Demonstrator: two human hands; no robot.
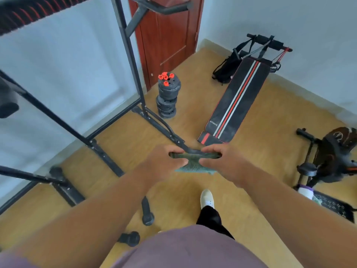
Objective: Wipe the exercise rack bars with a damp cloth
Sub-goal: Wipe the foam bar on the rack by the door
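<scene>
A green cloth [195, 167] is stretched and bunched between my two hands in front of my body, above the floor. My left hand [164, 163] grips its left end and my right hand [222, 161] grips its right end, both with closed fingers. The black exercise rack [131, 60] stands to the left against the wall, with an upright post, slanted bars [48, 115] and floor feet [160, 124]. A red-and-black padded top bar [38, 10] crosses the upper left. The cloth touches no bar.
A stack of black weight plates with red nuts [167, 97] stands by the brown door [166, 35]. A striped sit-up bench [237, 101] lies ahead on the wooden floor. An exercise bike [328, 157] is at the right. Dumbbell handles [146, 211] lie near my white-shoed foot [207, 199].
</scene>
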